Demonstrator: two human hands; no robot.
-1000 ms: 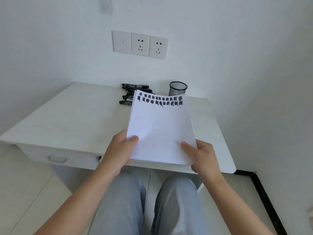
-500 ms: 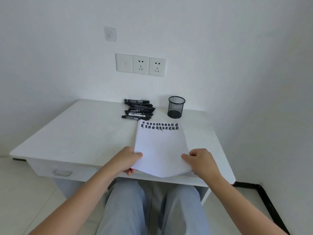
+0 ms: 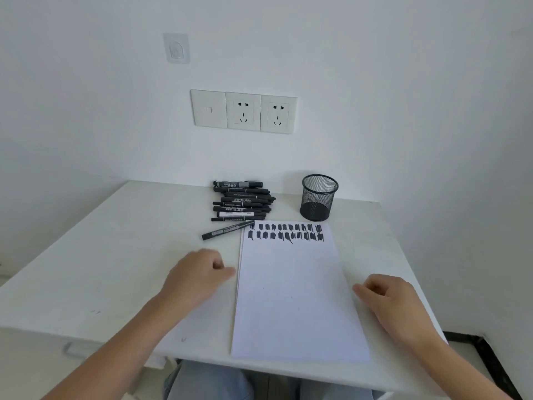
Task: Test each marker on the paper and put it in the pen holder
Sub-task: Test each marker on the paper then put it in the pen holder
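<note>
Paper [image 3: 291, 290] lies flat on desk [image 3: 115, 255] toward front-right, w/ two rows of black scribbles at its far end. Left hand [image 3: 196, 277] sits just beside paper's left edge, fingers loosely curled, holding nothing; right hand [image 3: 386, 295] same at right edge. Marker pile [image 3: 242, 202] by back edge, mid-desk; one marker [image 3: 227, 230] lies slanted btwn left hand & pile, one end at paper's far-left corner. Mesh pen holder [image 3: 318, 197] upright, right of pile. Wall sockets [image 3: 243, 111] & adhesive hook [image 3: 176, 49] above.
</note>
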